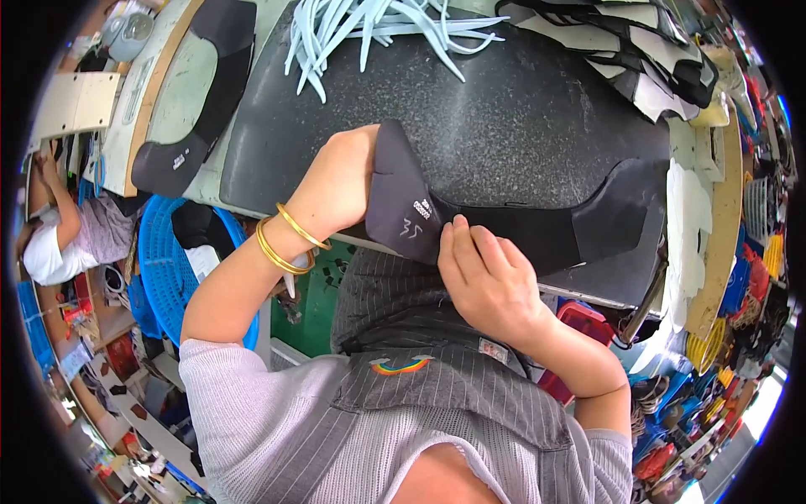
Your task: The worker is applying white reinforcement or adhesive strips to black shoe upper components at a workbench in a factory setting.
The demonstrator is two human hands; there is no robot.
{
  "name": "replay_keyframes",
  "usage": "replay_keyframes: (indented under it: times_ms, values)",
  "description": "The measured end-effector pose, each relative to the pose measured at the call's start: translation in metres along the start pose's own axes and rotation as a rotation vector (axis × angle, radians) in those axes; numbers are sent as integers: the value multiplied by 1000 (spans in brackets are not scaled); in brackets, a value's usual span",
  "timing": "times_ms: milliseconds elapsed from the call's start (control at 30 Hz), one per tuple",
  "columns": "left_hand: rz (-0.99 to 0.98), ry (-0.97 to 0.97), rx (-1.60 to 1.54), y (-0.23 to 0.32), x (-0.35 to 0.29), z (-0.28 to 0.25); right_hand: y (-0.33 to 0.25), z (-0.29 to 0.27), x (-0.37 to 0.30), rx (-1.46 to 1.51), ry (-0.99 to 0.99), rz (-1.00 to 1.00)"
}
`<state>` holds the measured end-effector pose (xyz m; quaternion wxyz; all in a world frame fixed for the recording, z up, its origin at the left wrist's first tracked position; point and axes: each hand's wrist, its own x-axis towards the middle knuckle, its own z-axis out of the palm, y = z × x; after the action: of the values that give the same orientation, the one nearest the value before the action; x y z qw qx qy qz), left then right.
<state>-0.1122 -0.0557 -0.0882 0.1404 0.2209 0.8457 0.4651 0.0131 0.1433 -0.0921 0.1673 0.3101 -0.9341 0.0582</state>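
L hand (pixel 346 172) grips the L end of a black, curved, soft-fabric piece w/ white marks (pixel 405 197); its fingers are mostly hidden behind the raised flap. R hand (pixel 495 281) has its fingertips on the same piece, near the middle — thumb out of sight, so can't tell if it's pinching or just pressing. The piece is at the near edge of a big black speckled board (pixel 403 109), its R end lying on the board.

Containers: a round blue plastic basket w/ slatted walls (pixel 159 273) stands below the table, just L of the L forearm, w/ at least 1 black-and-white flat item (pixel 196 238) in it. A red plastic bin (pixel 588 322) shows partly under the board's R side, behind the R forearm; contents can't be made out.

Also on the board, far edge: a loose bunch of pale-blue thin strips (pixel 361 34). Upper R — a pile of black-and-white cut pieces (pixel 642 50). Upper L, beside the board: 1 more black curved piece (pixel 222 84).
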Motion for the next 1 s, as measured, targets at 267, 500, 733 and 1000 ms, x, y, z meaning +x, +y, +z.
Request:
replay_keyframes:
  times_ms: [267,500,733,1000]
  values:
    - [101,-19,221,6,5,7,5,12,6,205,-58,184]
    - [80,-33,19,2,1,2,16,14,11,294,-81,45]
    - [-775,-260,-626,21,38,-33,8,18,21,288,-93,62]
    - [-426,-269,-127,22,30,-14,6,25,16,349,47,136]
